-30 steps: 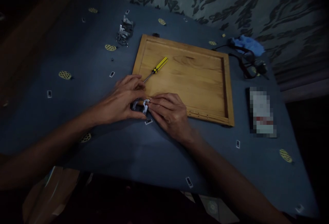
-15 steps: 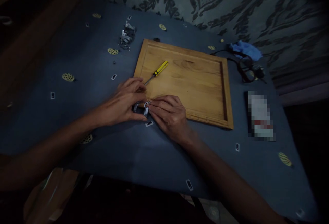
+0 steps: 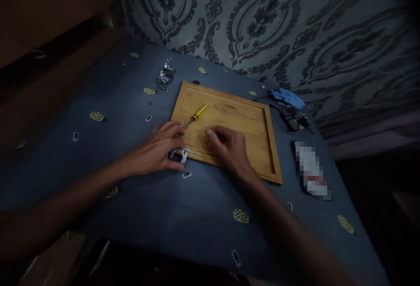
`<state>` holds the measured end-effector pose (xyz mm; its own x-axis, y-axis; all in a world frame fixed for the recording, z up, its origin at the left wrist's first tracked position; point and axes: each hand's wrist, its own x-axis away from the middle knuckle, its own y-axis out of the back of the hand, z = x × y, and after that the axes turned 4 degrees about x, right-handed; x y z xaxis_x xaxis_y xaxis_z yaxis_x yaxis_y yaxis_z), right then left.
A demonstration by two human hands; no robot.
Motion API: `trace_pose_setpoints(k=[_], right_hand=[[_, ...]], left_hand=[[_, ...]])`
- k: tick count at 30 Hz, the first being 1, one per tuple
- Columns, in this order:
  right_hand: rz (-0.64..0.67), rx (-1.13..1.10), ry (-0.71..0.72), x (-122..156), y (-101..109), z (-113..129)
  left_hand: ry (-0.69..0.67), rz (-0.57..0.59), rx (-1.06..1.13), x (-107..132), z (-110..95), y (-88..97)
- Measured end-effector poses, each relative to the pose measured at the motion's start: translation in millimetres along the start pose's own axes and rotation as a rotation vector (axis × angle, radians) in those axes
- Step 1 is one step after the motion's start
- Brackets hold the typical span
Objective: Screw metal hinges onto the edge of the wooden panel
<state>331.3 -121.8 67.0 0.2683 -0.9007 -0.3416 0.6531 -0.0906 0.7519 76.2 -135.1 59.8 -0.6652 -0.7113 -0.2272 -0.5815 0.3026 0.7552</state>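
A wooden panel with a raised rim (image 3: 259, 146) lies flat on a blue cloth-covered table (image 3: 183, 207). My left hand (image 3: 160, 148) rests at the panel's near left corner, fingers curled over a small metal hinge (image 3: 182, 155). My right hand (image 3: 228, 148) hovers over the panel's near edge, blurred, fingers curled with nothing seen in them. A yellow-handled screwdriver (image 3: 196, 115) lies on the panel just beyond my left hand.
A pile of metal hinges (image 3: 165, 77) sits at the far left of the table. A blue cloth (image 3: 288, 97) and dark cables (image 3: 290, 117) lie at the far right, a blurred white pack (image 3: 311, 172) to the right. The patterned wall stands behind.
My right hand left the hinge and moved up and right over the panel. The left hand stayed on the hinge. The camera tilted upward, showing more wall.
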Motion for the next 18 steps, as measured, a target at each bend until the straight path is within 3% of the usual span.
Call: trace_pose_setpoints(k=[4, 8, 11, 15, 18], right_hand=[[0.07, 0.058, -0.223, -52.8, -6.7, -18.6], [0.059, 0.23, -0.305, -85.6, -26.9, -29.8], [0.029, 0.298, -0.322, -94.9, -36.9, -28.6], [0.11, 0.162, -0.42, -97.6, -36.4, -24.8], [0.089, 0.08, -0.431, -92.6, -31.9, -25.8]], left_hand=[[0.012, 0.021, 0.008, -1.0, 0.4, 2.7], [0.023, 0.058, 0.006, -3.0, -0.2, 6.3], [0.02, 0.071, -0.01, -3.5, -1.0, 7.5], [-0.005, 0.059, -0.026, -3.5, -0.7, 7.2], [-0.005, 0.043, -0.032, -3.8, 0.7, 6.0]])
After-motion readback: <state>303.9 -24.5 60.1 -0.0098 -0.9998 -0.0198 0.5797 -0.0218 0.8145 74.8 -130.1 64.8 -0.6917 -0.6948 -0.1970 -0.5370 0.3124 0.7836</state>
